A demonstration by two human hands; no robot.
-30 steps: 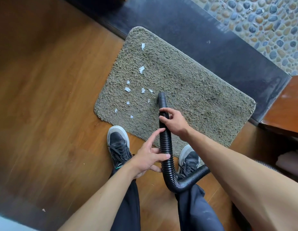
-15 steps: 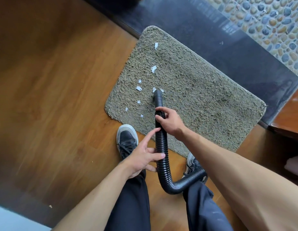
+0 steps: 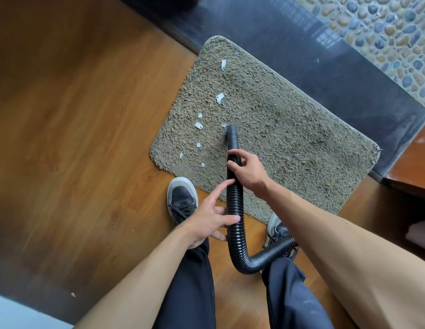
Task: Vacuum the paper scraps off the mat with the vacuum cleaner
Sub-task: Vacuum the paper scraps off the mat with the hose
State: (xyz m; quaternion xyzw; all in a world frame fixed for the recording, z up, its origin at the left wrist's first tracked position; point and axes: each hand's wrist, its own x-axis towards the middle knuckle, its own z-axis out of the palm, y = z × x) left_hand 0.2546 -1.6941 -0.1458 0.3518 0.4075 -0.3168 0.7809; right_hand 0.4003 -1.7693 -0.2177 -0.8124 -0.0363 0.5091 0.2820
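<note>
Head view, nearest first: my dark trousers (image 3: 190, 293) fill the bottom edge, short of the mat's near edge. The black ribbed vacuum hose (image 3: 234, 203) comes in from the right, bends sharply between my legs and runs up toward the mat (image 3: 289, 129).

My left hand (image 3: 206, 224) holds the hose just short of the mat's near edge. The thumb lies across the front, the lower fingers are curled behind, and the index finger is stretched straight along the ribs. My left shoe (image 3: 181, 198) stands on the wooden floor (image 3: 88, 138) with its toe at the mat's near corner. My right shoe (image 3: 275, 230) is at the mat's near edge, partly hidden by the hose and my arm.

Over the mat's near half, my right hand (image 3: 249, 172) is wrapped around the hose just behind the smooth nozzle (image 3: 232, 136). The nozzle points away from me, its mouth down at the pile in the left half of the mat.

Several white paper scraps (image 3: 220, 97) lie scattered on the mat's left part. One is just beside the nozzle mouth; others trail toward the near-left corner and the far-left corner.

Beyond the mat's far edge runs a dark stone strip (image 3: 325, 55), and past it a pebble floor (image 3: 384, 27).
</note>
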